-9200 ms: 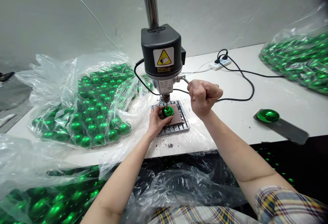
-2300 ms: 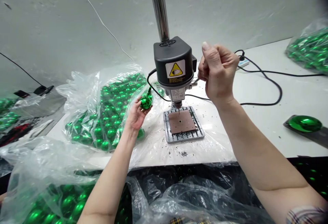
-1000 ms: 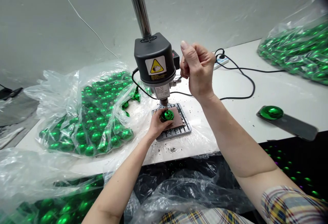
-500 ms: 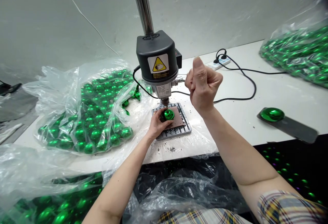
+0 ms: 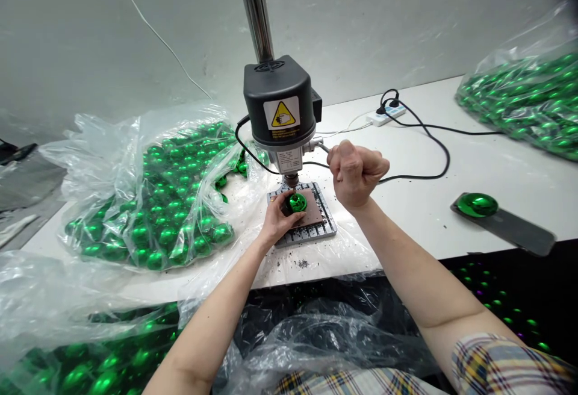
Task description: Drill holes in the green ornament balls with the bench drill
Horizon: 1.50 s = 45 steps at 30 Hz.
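A small black drill press (image 5: 279, 106) with a yellow warning label stands at the middle of the table. Under its chuck (image 5: 291, 180), my left hand (image 5: 279, 217) grips a shiny green ball (image 5: 297, 203) between thumb and fingers. The ball rests on a brown board (image 5: 315, 207) laid over the slotted grey base plate (image 5: 307, 236). Dark shavings are scattered around it. My right hand (image 5: 356, 172) is closed in a fist around the feed lever (image 5: 321, 144) at the press's right side; the lever's end is hidden inside the fist.
Clear plastic bags of green balls lie at left (image 5: 167, 202) and far right (image 5: 533, 100). A dark flat phone-like slab (image 5: 519, 232) carries a green rounded piece (image 5: 477, 204). Black cable runs from a white power strip (image 5: 386, 114). More bagged balls show below the table edge.
My right fist has moved down, bringing the feed lever lower. My left hand and the green ball stay in place under the chuck.
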Motion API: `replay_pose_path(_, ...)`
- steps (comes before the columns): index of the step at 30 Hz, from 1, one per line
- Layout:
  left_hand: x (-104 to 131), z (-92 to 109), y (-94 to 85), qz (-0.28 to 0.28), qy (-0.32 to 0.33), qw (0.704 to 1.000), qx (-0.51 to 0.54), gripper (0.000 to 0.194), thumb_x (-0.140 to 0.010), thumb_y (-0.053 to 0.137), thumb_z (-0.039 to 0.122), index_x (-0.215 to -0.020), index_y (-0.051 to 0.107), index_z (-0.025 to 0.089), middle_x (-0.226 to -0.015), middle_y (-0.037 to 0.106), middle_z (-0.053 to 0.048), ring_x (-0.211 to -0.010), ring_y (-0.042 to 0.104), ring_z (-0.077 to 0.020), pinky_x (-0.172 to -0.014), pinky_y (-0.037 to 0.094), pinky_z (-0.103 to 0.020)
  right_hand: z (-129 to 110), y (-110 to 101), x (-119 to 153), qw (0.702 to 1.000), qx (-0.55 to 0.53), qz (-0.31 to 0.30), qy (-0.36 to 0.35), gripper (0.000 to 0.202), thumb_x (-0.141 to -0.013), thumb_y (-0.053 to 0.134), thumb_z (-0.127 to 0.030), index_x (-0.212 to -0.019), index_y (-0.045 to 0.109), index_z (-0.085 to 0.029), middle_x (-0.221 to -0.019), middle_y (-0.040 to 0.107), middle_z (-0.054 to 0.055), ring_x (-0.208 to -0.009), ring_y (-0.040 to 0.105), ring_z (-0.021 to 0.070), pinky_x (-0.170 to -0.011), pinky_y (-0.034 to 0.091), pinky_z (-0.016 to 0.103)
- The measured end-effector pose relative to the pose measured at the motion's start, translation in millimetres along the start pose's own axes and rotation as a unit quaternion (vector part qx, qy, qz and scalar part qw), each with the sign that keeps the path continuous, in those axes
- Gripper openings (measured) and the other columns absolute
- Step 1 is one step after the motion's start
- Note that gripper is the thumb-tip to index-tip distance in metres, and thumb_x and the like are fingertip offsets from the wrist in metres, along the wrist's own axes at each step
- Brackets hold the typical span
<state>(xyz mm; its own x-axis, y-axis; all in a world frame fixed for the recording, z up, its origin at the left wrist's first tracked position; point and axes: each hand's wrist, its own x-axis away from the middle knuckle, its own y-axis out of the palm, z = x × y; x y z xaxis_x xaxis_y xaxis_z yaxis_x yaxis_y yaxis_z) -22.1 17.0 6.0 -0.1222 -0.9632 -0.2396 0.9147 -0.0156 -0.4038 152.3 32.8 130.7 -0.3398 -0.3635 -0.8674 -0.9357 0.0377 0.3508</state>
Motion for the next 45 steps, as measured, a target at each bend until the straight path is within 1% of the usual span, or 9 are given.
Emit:
replay_pose_path(8, -3.0, 1.5, 2.3, 0.009, -0.004, 1.0, -0.005, 0.063, -0.067, 0.085, 0.034, -0.123, 0.062, 0.018, -0.116, 0.063, -0.012, -0.111, 0.06, -0.0286, -0.102, 0.047, -0.046, -6.8, 8.0, -9.3, 1.0, 0.002, 0.009, -0.008, 0.061, -0.095, 0.061, -0.037, -0.045, 0.032, -0.018, -0.037, 0.032, -0.006, -0.032, 0.028, 0.0061, -0.037, 0.022, 0.027)
replay_pose_path(15, 45.2, 47.3, -11.2, 0.104, -0.056, 0.993, 0.012, 0.049, -0.069, 0.079, 0.034, -0.108, 0.055, 0.018, -0.104, 0.066, -0.008, -0.095, 0.063, -0.0218, -0.084, 0.052, -0.035, -13.2, 35.7, -77.9, 0.981, -0.006, -0.006, 0.195, 0.062, -0.086, 0.069, -0.057, -0.046, 0.037, -0.022, -0.041, 0.033, -0.005, -0.033, 0.027, 0.0068, -0.034, 0.017, 0.028)
replay_pose_path(19, 124.4, 67.6, -9.0, -0.204, -0.081, 0.975, -0.047, 0.05, -0.068, 0.076, 0.032, -0.112, 0.056, 0.02, -0.099, 0.069, -0.004, -0.089, 0.066, -0.0211, -0.079, 0.052, -0.032, -12.1, 37.3, -79.1, 0.98, -0.017, -0.006, 0.196, 0.06, -0.085, 0.072, -0.053, -0.047, 0.036, -0.022, -0.042, 0.034, -0.006, -0.034, 0.027, 0.0062, -0.034, 0.014, 0.028)
replay_pose_path(23, 176.5, 54.5, 3.8, -0.502, -0.153, 0.815, -0.245, 0.071, -0.076, 0.074, 0.043, -0.136, 0.052, 0.013, -0.132, 0.061, -0.021, -0.118, 0.06, -0.0378, -0.096, 0.05, -0.047, -11.9, 37.6, -74.0, 0.983, -0.024, 0.027, 0.182, 0.056, -0.085, 0.073, -0.042, -0.046, 0.038, -0.022, -0.04, 0.034, -0.006, -0.033, 0.024, 0.006, -0.034, 0.012, 0.03)
replay_pose_path(27, 172.8, 39.7, 1.3, -0.504, -0.098, 0.78, -0.357, 0.077, -0.087, 0.063, 0.051, -0.147, 0.04, 0.007, -0.147, 0.045, -0.029, -0.136, 0.045, -0.0429, -0.107, 0.041, -0.055, -9.5, 36.2, -73.7, 0.982, -0.008, 0.01, 0.188, 0.054, -0.087, 0.071, -0.039, -0.047, 0.038, -0.023, -0.04, 0.034, -0.005, -0.035, 0.024, 0.0072, -0.035, 0.013, 0.031)
replay_pose_path(35, 109.4, 79.3, -26.1, -0.662, 0.005, 0.721, -0.205, 0.04, -0.075, 0.078, 0.037, -0.11, 0.07, 0.018, -0.109, 0.073, -0.013, -0.096, 0.07, -0.0318, -0.082, 0.055, -0.04, -6.1, 33.0, -72.1, 0.984, -0.016, 0.007, 0.177, 0.052, -0.087, 0.07, -0.035, -0.049, 0.037, -0.023, -0.041, 0.033, -0.005, -0.035, 0.024, 0.0085, -0.037, 0.013, 0.033)
replay_pose_path(38, 58.6, 98.3, -61.9, -0.583, -0.028, 0.812, -0.001, 0.027, -0.093, 0.057, 0.04, -0.105, 0.07, 0.02, -0.102, 0.075, -0.007, -0.093, 0.071, -0.0213, -0.083, 0.055, -0.031, -5.3, 31.9, -72.1, 0.985, -0.02, 0.0, 0.173, 0.051, -0.088, 0.069, -0.032, -0.048, 0.037, -0.023, -0.041, 0.034, -0.005, -0.035, 0.024, 0.0084, -0.037, 0.013, 0.033)
replay_pose_path(41, 1.8, 87.2, -104.5, -0.25, -0.057, 0.952, -0.168, 0.032, -0.1, 0.041, 0.029, -0.119, 0.064, 0.017, -0.108, 0.071, -0.013, -0.098, 0.068, -0.0225, -0.085, 0.054, -0.035, -5.3, 31.2, -72.1, 0.985, -0.012, -0.005, 0.172, 0.052, -0.088, 0.069, -0.035, -0.048, 0.037, -0.023, -0.042, 0.034, -0.004, -0.035, 0.026, 0.0087, -0.036, 0.015, 0.033)
replay_pose_path(45, -41.3, 37.9, -140.2, -0.099, -0.186, 0.799, -0.563, 0.039, -0.087, 0.05, 0.009, -0.124, 0.063, 0.007, -0.124, 0.061, -0.025, -0.119, 0.057, -0.0359, -0.097, 0.047, -0.045, -6.9, 31.7, -71.5, 0.986, -0.017, -0.001, 0.169, 0.053, -0.087, 0.07, -0.037, -0.048, 0.037, -0.023, -0.042, 0.035, -0.004, -0.035, 0.027, 0.0091, -0.035, 0.015, 0.032)
